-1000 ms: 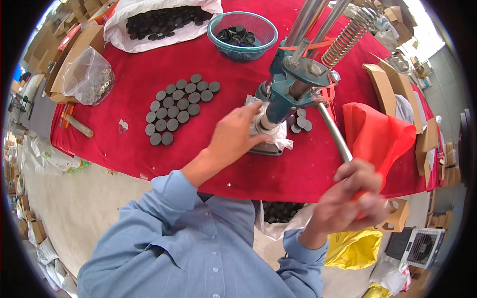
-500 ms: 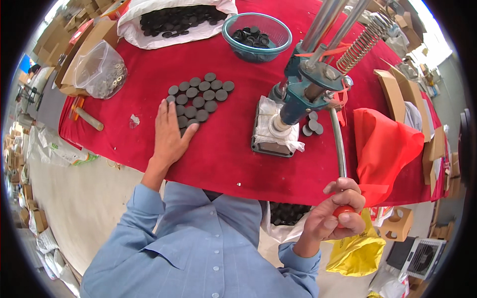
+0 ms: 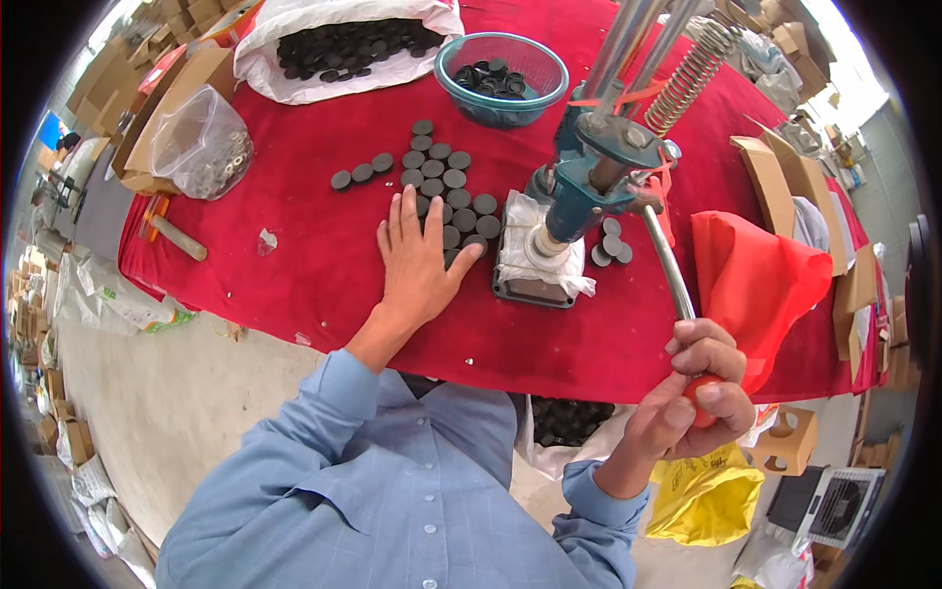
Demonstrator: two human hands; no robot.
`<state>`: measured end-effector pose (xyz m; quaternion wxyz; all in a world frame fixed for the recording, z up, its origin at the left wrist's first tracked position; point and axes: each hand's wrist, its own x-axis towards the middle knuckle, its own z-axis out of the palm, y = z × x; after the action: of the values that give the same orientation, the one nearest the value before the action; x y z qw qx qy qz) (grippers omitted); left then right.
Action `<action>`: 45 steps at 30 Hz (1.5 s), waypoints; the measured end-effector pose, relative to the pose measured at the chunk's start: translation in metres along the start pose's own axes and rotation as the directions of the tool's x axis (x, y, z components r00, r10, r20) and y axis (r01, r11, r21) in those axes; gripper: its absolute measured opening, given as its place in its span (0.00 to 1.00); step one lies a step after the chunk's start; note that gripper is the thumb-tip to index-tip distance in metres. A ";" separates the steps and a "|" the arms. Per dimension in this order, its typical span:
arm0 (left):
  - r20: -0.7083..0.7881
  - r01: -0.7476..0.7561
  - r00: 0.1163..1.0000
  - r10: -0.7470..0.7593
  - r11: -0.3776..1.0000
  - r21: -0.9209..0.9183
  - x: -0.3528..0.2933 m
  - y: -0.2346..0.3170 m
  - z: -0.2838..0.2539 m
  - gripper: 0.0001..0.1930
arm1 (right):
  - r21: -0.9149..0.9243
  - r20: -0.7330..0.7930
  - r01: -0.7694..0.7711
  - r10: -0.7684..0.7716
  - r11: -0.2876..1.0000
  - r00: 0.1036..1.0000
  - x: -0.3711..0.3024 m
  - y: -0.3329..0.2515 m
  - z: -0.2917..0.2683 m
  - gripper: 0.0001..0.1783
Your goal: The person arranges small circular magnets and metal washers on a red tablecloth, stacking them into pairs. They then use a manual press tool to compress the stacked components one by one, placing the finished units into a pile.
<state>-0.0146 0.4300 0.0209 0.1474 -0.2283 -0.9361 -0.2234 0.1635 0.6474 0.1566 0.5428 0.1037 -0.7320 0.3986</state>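
Observation:
My left hand point(image 3: 419, 263) lies flat with fingers spread on the red table point(image 3: 324, 265), its fingertips over the near edge of a cluster of dark round discs point(image 3: 437, 177). My right hand point(image 3: 694, 391) grips the red knob at the end of the metal lever point(image 3: 667, 265) of a blue hand press point(image 3: 589, 187). The press stands on a base wrapped in white cloth point(image 3: 535, 257). A few more discs point(image 3: 610, 245) sit to the right of the press.
A teal glass bowl point(image 3: 501, 77) of discs and a white bag point(image 3: 348, 44) of discs stand at the back. A clear plastic bag point(image 3: 201, 142) and cardboard boxes lie left. A red bag point(image 3: 756, 280) hangs right; a yellow bag point(image 3: 706, 491) is below.
My left hand left the press base, swung left to the disc cluster and now rests flat on it. My right hand stays on the lever knob, which sits a little lower.

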 end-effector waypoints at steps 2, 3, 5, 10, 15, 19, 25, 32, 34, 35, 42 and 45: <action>-0.009 -0.151 0.988 0.151 0.988 -0.024 -0.009 -0.001 -0.017 0.36 | 0.022 -0.003 0.032 -0.032 0.999 0.999 0.008 0.004 0.001 0.17; -0.071 -0.205 0.977 0.199 0.974 -0.092 -0.008 0.002 -0.016 0.28 | 0.030 0.005 0.027 -0.027 0.999 1.000 0.016 0.003 0.000 0.18; -0.022 -0.268 0.963 0.267 0.954 -0.133 0.005 0.005 -0.017 0.27 | 0.067 0.003 0.027 -0.028 0.997 1.000 0.034 0.004 0.002 0.18; -0.008 -0.366 0.930 0.367 0.926 -0.095 0.031 0.015 -0.001 0.22 | 0.147 -0.022 0.034 -0.031 0.988 0.999 0.091 0.013 0.014 0.16; -0.094 -0.217 0.974 0.208 0.972 -0.095 0.023 0.023 0.006 0.19 | 0.150 0.006 -0.073 0.073 0.986 0.997 0.123 0.020 0.024 0.12; -0.077 -0.223 0.974 0.214 0.965 -0.141 0.033 0.016 0.013 0.18 | 0.084 0.052 -0.173 0.170 0.981 0.984 0.149 0.024 0.024 0.13; -0.078 -0.080 0.996 0.045 0.842 -0.534 0.027 0.037 -0.018 0.25 | 0.033 0.029 -0.257 0.256 0.966 0.966 0.163 0.034 0.031 0.15; -0.108 -0.252 0.967 0.229 0.833 -0.493 0.034 0.072 0.000 0.35 | 0.052 -0.012 -0.214 0.215 0.976 0.977 0.149 0.021 0.031 0.14; -0.115 -0.241 0.971 0.211 0.837 -0.492 0.034 0.074 0.003 0.35 | 0.106 -0.005 -0.126 0.128 0.986 0.992 0.135 0.023 0.028 0.13; -0.119 -0.235 0.972 0.203 0.839 -0.491 0.035 0.074 0.003 0.34 | 0.114 -0.009 -0.078 0.079 0.990 0.997 0.127 0.023 0.025 0.13; 0.059 -0.285 0.935 0.350 0.839 -0.463 0.067 0.012 -0.002 0.24 | 0.089 0.007 0.067 -0.068 0.994 0.998 -0.005 0.010 -0.002 0.16; 0.031 -0.298 0.950 0.310 0.933 -0.199 0.068 -0.003 0.016 0.20 | 0.123 -0.055 -0.071 0.078 0.990 0.995 -0.064 0.000 0.002 0.17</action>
<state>-0.0771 0.4604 0.0319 0.1285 -0.3903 -0.8676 -0.2800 0.1866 0.6280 0.1003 0.5419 0.0970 -0.6933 0.4650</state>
